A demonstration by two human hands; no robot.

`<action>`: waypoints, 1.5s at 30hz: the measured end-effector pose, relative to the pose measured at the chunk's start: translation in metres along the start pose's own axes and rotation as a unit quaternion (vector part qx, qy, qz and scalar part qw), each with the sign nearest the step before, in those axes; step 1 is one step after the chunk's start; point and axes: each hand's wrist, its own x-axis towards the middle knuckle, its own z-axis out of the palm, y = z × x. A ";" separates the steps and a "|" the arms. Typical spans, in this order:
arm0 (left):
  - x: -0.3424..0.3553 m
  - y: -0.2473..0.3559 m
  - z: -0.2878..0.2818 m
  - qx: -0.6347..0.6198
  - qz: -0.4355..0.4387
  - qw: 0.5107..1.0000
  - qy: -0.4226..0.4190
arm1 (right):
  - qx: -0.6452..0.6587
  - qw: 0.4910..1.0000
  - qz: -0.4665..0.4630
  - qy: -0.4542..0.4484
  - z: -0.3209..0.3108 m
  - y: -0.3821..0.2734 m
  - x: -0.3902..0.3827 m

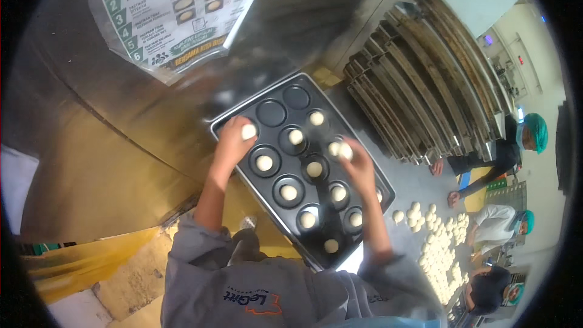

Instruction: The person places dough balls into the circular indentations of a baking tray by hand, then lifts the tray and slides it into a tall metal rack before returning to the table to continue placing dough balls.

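Observation:
A dark baking tray (pixel 250 171) with rows of round cups lies in front of me. Several cups hold a pale dough ball (pixel 288 192) each, while two cups at the far end, one of them a bare cup (pixel 271 112), have nothing in them. At the tray's left edge, my left hand (pixel 231 141) pinches a dough ball (pixel 248 132) between thumb and fingers. Over the right side, my right hand (pixel 361 169) is closed on another dough ball (pixel 345 151). A further ball touches it in view; whether that one is held or sits in a cup, I cannot tell.
Many dough balls (pixel 440 252) are spread over the grey table (pixel 405 189) to the right. A stack of trays (pixel 425 79) stands at the far right. A printed sheet (pixel 176 18) lies beyond the tray. Several co-workers in green caps, one person (pixel 495 146) nearest, stand along the right.

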 end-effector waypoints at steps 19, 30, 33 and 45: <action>-0.028 -0.081 0.048 0.191 0.175 0.951 0.168 | -0.285 0.954 -0.075 0.061 0.017 0.000 -0.120; -0.199 0.143 0.139 0.129 0.151 0.977 -0.084 | -0.215 0.736 0.303 0.567 -0.223 0.123 -0.469; -0.225 0.147 0.162 0.208 0.239 0.941 -0.117 | -0.170 0.796 0.177 0.553 -0.275 0.156 -0.412; -0.238 0.160 0.175 0.276 0.166 0.947 -0.024 | -0.432 0.543 0.371 0.617 -0.382 0.234 -0.436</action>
